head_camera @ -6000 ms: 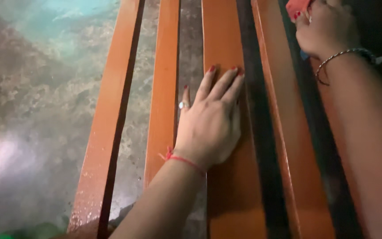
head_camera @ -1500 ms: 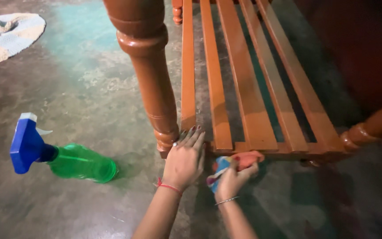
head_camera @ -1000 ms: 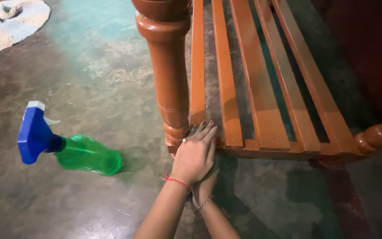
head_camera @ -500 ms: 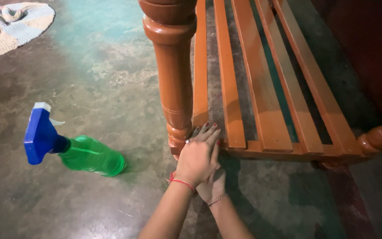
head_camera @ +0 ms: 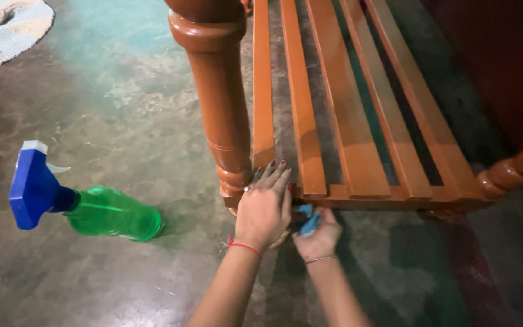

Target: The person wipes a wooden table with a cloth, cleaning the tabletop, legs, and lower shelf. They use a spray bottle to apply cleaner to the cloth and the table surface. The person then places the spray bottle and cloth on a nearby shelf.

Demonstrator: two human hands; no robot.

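1. Head view, left hand: the left hand (head_camera: 264,209) lies flat, fingers spread and holding nothing, pressed on the near end of the slatted wooden frame (head_camera: 358,127), right beside the foot of the turned wooden post (head_camera: 216,103). It sits in much the same spot as half a second ago, so it reads as a brace.

2. Head view, right hand: the right hand (head_camera: 318,236) has come out from under the left hand, where it was mostly hidden a moment ago, and now sits just to its right, below the frame's front cross-rail. Its fingers are curled shut around a bunched cloth (head_camera: 308,219), of which only a blue part shows here; the reddish part seen earlier is out of sight.

3. What this means: judging by the shift, the cloth is working along the underside or front edge of the rail, near the corner by the post.

4. Head view, surroundings: a green spray bottle (head_camera: 107,213) with a blue trigger head lies on its side on the concrete floor (head_camera: 92,121), well left of the hands and untouched. A pale crocheted cloth (head_camera: 1,24) lies at the far left corner.
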